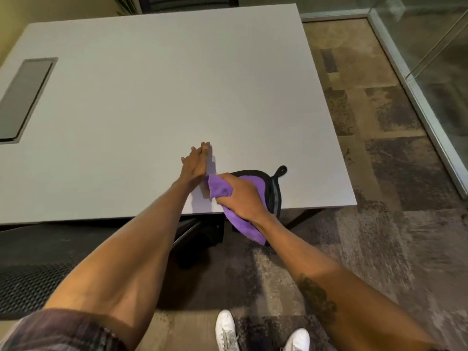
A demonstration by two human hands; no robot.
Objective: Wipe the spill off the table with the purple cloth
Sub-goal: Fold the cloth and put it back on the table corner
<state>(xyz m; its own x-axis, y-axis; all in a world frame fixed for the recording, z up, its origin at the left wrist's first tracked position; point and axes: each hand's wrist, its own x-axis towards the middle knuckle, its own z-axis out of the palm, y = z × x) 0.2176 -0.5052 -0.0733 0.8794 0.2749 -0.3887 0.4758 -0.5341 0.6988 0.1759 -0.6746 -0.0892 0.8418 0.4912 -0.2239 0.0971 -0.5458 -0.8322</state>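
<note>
Two bare hands work at the near edge of a flat, pale grey rectangular table (164, 84). The left hand (195, 162) is stretched forward with its fingers straight and held together, edge-on, its side resting on or just above the tabletop; it grips nothing. The right hand (241, 196) is curled closed around a bunched soft purple cloth (220, 190), part of which sticks out past the knuckles toward the left hand while a longer tail hangs below the table edge. The cloth sits at the table's near edge, just right of the left wrist. Under and behind the right hand lies a black-edged fabric pad with a purple face and a small black hanging loop (277, 191), flat on the table by the edge. A dark grey rectangular panel (22, 97) is set into the tabletop at far left. No spill can be made out on the surface. Two white shoes (226, 330) stand on the mottled carpet below.
</note>
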